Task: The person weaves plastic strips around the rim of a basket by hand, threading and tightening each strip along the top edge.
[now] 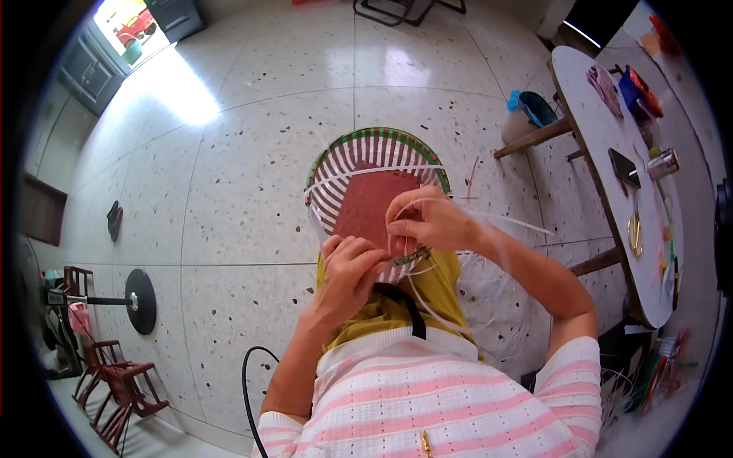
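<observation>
Across your lap: basket point(382, 142) | near rim: white strands point(432, 307) trail loose at right, these ends seemingly left to work in; your left fingers point(356, 250) curl over the edge, whether clenched I cannot tell | just beyond: your right fingers point(406, 228) pinch a white strip point(527, 226) | far side: striped wall and green-red rim look formed

Speckled pale tile floor point(252, 160). Bright doorway point(141, 19) at upper left, glare point(179, 88) on tiles. Right: white table point(592, 126), wooden legs point(538, 137). Lower left: reddish chairs point(130, 374).
</observation>
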`<move>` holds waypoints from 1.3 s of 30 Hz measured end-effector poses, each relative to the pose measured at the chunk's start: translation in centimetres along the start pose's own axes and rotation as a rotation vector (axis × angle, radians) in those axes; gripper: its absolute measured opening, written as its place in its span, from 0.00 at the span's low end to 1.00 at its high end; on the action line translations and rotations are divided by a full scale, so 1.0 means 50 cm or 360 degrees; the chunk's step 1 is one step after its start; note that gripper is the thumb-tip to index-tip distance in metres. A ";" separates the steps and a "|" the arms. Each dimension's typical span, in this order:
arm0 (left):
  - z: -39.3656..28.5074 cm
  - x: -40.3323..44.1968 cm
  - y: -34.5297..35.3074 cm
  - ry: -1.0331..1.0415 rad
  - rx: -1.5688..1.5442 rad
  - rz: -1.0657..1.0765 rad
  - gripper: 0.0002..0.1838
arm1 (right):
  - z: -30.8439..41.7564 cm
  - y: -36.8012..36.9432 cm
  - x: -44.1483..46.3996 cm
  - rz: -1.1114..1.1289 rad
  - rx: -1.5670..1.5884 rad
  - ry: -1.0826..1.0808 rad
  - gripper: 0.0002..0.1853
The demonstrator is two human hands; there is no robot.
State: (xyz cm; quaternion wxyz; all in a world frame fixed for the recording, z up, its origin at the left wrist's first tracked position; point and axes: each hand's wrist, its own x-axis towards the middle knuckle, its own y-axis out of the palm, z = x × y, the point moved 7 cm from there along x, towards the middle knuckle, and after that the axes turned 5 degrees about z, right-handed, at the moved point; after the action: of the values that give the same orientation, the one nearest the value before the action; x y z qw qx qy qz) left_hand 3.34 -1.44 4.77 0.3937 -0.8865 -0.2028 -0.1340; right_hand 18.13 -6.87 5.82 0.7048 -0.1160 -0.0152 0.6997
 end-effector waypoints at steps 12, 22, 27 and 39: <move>-0.038 -0.059 0.020 0.0091 0.0160 -0.0050 0.14 | -0.076 0.059 -0.009 0.0369 0.0113 0.0275 0.02; -0.048 -0.068 0.022 0.0123 0.0166 -0.0015 0.15 | -0.083 0.086 -0.023 0.0501 0.0240 0.0281 0.02; -0.051 -0.074 0.023 0.0147 0.0183 -0.0018 0.15 | -0.089 0.090 -0.025 0.0505 0.0218 0.0296 0.02; -0.044 -0.065 0.017 0.0095 0.0095 0.0019 0.16 | -0.087 0.088 -0.023 0.0509 0.0269 0.0269 0.03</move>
State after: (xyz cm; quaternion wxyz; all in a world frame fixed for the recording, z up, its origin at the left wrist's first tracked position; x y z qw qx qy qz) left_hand 0.70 -4.45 4.37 0.4267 -0.8712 -0.1894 -0.1519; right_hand 14.59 -8.64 0.94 0.5908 -0.1157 0.1215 0.7892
